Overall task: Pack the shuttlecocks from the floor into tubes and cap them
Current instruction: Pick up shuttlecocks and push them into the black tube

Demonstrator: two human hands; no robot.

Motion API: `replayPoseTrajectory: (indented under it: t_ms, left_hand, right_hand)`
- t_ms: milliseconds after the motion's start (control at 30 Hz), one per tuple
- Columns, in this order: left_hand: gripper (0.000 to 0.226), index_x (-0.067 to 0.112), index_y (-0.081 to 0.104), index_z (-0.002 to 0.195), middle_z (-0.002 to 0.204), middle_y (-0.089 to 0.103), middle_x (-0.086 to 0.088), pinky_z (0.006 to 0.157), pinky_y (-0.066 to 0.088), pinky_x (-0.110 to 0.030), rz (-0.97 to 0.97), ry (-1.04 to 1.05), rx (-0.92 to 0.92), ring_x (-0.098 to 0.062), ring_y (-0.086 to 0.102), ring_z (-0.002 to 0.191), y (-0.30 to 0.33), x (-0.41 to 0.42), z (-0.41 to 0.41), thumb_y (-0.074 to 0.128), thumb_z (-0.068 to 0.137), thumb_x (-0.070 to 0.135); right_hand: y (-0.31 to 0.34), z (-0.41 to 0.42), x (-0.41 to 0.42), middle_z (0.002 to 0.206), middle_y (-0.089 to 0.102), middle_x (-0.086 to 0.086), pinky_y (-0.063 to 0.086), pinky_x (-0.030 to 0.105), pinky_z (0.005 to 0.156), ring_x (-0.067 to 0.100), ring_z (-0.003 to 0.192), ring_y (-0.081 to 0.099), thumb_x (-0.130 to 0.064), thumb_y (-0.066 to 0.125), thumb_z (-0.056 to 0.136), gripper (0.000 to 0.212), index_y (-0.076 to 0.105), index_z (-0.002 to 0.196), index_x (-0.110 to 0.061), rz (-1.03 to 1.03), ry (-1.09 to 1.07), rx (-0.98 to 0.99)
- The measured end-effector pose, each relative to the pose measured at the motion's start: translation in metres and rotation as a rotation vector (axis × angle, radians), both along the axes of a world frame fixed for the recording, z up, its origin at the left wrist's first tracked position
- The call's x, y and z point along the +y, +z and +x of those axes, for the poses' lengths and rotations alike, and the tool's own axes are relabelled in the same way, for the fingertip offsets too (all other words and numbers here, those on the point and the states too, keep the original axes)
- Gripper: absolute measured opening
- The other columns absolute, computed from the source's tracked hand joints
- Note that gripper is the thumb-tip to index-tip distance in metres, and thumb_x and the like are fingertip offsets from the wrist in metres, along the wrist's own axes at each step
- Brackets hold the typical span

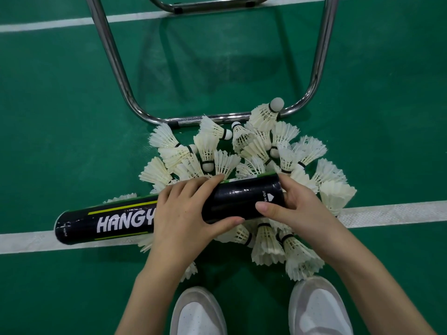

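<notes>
A black tube [169, 209] lies level above a white court line [29, 240], its left end free; the left hand [186, 213] wraps its middle while the right hand [292, 209] pinches its right end, over a heap of white shuttlecocks [242, 151] on green floor [60, 117] before a chrome frame [116, 68]; two white shoes [319, 308] below

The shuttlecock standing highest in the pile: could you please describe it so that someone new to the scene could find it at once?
Start at the chrome tube frame on the green floor and follow its near bar to the right-hand bend. There, at the far edge of the shuttlecock pile, one shuttlecock leans against the bar. Unlike its neighbours, its round white cork tip points up and away, clear above the rest.
</notes>
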State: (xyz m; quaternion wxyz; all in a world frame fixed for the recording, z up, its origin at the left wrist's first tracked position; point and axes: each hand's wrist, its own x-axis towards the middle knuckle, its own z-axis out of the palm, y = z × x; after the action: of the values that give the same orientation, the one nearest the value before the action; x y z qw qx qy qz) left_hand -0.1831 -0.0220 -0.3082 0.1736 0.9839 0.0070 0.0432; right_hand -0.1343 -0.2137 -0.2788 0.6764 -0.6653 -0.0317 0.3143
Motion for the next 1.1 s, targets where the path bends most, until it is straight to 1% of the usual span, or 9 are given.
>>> replayPoseTrajectory:
  t_ms: [133, 333, 467, 600, 733, 833, 900, 1000, 1100]
  left_hand:
    - [0.075, 0.032, 0.054, 0.128, 0.114, 0.063, 0.007, 0.093, 0.038, -0.04, -0.019, -0.001, -0.011, -0.02, 0.058, 0.105, 0.0, -0.002, -0.003, 0.043, 0.069, 0.078]
    - [0.075, 0.032, 0.053, 0.128, 0.114, 0.063, 0.007, 0.093, 0.038, -0.04, -0.028, 0.008, -0.026, -0.02, 0.058, 0.104, 0.0, -0.003, -0.008, 0.045, 0.068, 0.077]
    - [0.075, 0.033, 0.054, 0.127, 0.116, 0.062, 0.008, 0.095, 0.031, -0.033, -0.038, 0.013, -0.016, -0.019, 0.056, 0.106, -0.002, 0.0, -0.009, 0.044, 0.068, 0.078]
    - [0.072, 0.038, 0.051, 0.127, 0.116, 0.06, 0.012, 0.096, 0.024, -0.028, -0.061, 0.036, -0.007, -0.012, 0.047, 0.108, -0.004, 0.007, -0.011, 0.044, 0.068, 0.079]
    - [0.072, 0.039, 0.051, 0.127, 0.118, 0.06, 0.01, 0.096, 0.025, -0.03, -0.053, 0.063, -0.002, -0.011, 0.044, 0.11, -0.007, 0.012, -0.013, 0.045, 0.067, 0.078]
    - [0.073, 0.038, 0.052, 0.127, 0.118, 0.061, 0.008, 0.096, 0.027, -0.033, -0.05, 0.082, 0.007, -0.012, 0.044, 0.11, -0.007, 0.013, -0.014, 0.044, 0.067, 0.078]
    - [0.073, 0.037, 0.052, 0.128, 0.118, 0.061, 0.007, 0.097, 0.026, -0.032, -0.048, 0.088, 0.008, -0.013, 0.045, 0.11, -0.006, 0.012, -0.014, 0.044, 0.067, 0.078]
    - [0.073, 0.035, 0.053, 0.127, 0.117, 0.062, 0.007, 0.097, 0.024, -0.031, -0.049, 0.087, 0.003, -0.012, 0.044, 0.108, -0.005, 0.012, -0.014, 0.045, 0.067, 0.077]
    - [0.075, 0.035, 0.053, 0.128, 0.118, 0.061, 0.006, 0.097, 0.026, -0.033, -0.042, 0.089, 0.019, -0.015, 0.047, 0.109, -0.005, 0.012, -0.015, 0.043, 0.067, 0.078]
  right_hand:
    - [0.003, 0.001, 0.003, 0.097, 0.07, -0.005, 0.051, 0.018, 0.08, 0.004, 0.092, 0.065, -0.006, 0.07, 0.077, 0.03, 0.061, 0.103, -0.02, -0.095, 0.076, -0.044]
    - [0.006, 0.001, 0.002, 0.088, 0.071, -0.013, 0.049, 0.01, 0.074, -0.002, 0.086, 0.065, -0.003, 0.072, 0.076, 0.031, 0.062, 0.095, -0.025, -0.105, 0.104, -0.061]
    - [0.001, 0.0, 0.0, 0.083, 0.07, -0.013, 0.046, 0.008, 0.067, -0.005, 0.08, 0.064, -0.004, 0.072, 0.075, 0.03, 0.062, 0.095, -0.023, -0.117, 0.083, -0.087]
    - [-0.002, 0.001, -0.018, 0.091, 0.072, -0.006, 0.049, 0.013, 0.075, 0.006, 0.089, 0.066, -0.019, 0.072, 0.062, 0.038, 0.064, 0.099, -0.02, -0.084, 0.027, -0.092]
    - [-0.012, 0.003, -0.044, 0.093, 0.071, -0.002, 0.052, 0.02, 0.081, 0.012, 0.089, 0.066, -0.016, 0.073, 0.063, 0.035, 0.064, 0.097, -0.019, -0.16, -0.075, -0.127]
    - [-0.025, 0.001, -0.057, 0.095, 0.07, -0.011, 0.05, 0.025, 0.088, 0.004, 0.094, 0.062, -0.01, 0.074, 0.073, 0.026, 0.065, 0.093, -0.024, -0.345, -0.142, -0.216]
    - [-0.032, -0.001, -0.061, 0.098, 0.068, -0.013, 0.047, 0.025, 0.091, 0.0, 0.1, 0.059, -0.019, 0.075, 0.073, 0.026, 0.064, 0.094, -0.03, -0.436, -0.146, -0.251]
    - [-0.038, -0.006, -0.062, 0.107, 0.062, -0.019, 0.04, 0.025, 0.094, 0.003, 0.109, 0.052, -0.038, 0.074, 0.065, 0.031, 0.063, 0.094, -0.037, -0.515, -0.064, -0.296]
    - [-0.043, -0.009, -0.062, 0.112, 0.052, -0.029, 0.034, 0.023, 0.094, 0.003, 0.116, 0.042, -0.032, 0.078, 0.066, 0.033, 0.063, 0.095, -0.038, -0.568, 0.022, -0.356]
